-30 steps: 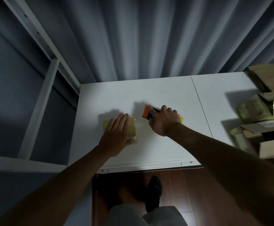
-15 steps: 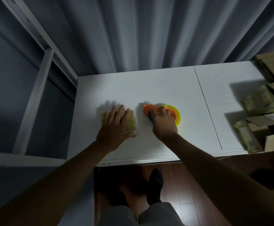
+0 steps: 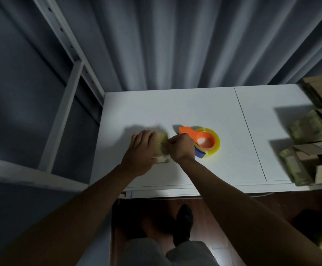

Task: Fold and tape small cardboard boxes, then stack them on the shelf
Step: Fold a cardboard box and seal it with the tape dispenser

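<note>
- Head view: the left hand [image 3: 144, 150] lies palm-down over the small cardboard box [image 3: 161, 145], fingers straight and close together, pressing it flat against the white table [image 3: 175, 108]; the forearm reaches in from the lower left.
- The right hand [image 3: 181, 147] sits just beside the left, at the box's right edge, its fingers curled tight as if pinching something there. What it pinches is too small and too blurred to name; I cannot tell whether it is tape or a flap.
- The box sits on the left half of the table, near the front edge. Most of it is hidden under the left hand; only its right end and a lower corner show, a dull, slightly glossy tan.
- The tape dispenser [image 3: 204, 140] lies flat on the table just right of the right hand, untouched: an orange plastic frame with a round hub, a ring of yellowish clear tape, and a blue piece at the near side, partly covered by the wrist.
- At the right edge a heap of cardboard boxes [image 3: 313, 131] is cut off by the frame, some wrapped in shiny tape, one with a white label.
- A white metal shelf frame [image 3: 66, 104] with punched holes stands to the left; a grey pleated curtain [image 3: 175, 41] hangs behind.
- Below the table edge, dark wooden flooring and a dark shoe [image 3: 183, 223] show dimly.
</note>
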